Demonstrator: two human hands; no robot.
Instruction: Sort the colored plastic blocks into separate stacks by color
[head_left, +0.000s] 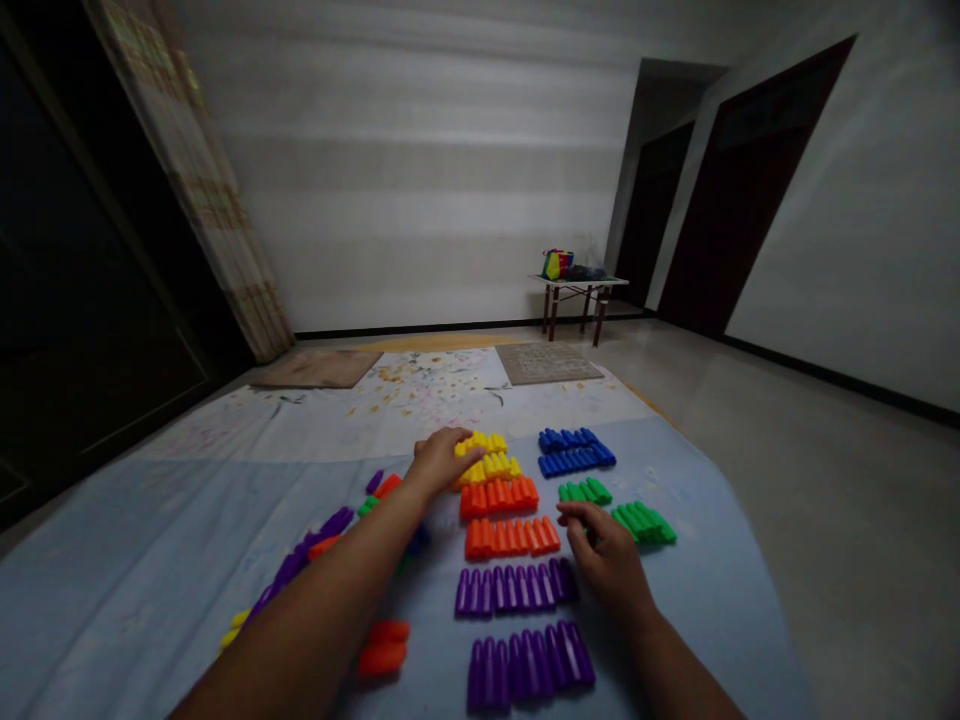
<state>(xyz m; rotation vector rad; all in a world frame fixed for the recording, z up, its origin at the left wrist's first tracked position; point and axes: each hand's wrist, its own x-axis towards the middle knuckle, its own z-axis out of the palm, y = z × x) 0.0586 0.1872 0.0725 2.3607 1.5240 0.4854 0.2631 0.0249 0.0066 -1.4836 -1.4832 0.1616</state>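
My left hand (442,460) reaches to the left end of the yellow bullet-shaped plastic pieces (495,465), its thumb and fingers closed around yellow there; how many it grips is hidden. Loosely curled, my right hand (604,550) hovers beside the green pieces (643,523), and nothing shows in its fingers. Toward me from the yellow ones lie two rows of orange pieces (511,538), then two rows of purple pieces (531,665). Blue pieces (576,452) lie in two rows at the far right.
Mixed loose pieces, including purple ones (300,560), lie left of and partly behind my left forearm. Two orange pieces (384,650) lie nearer me. A light blue floral cloth (705,600) covers the surface. Beyond are two mats (547,364) and a small table (581,282) with bags.
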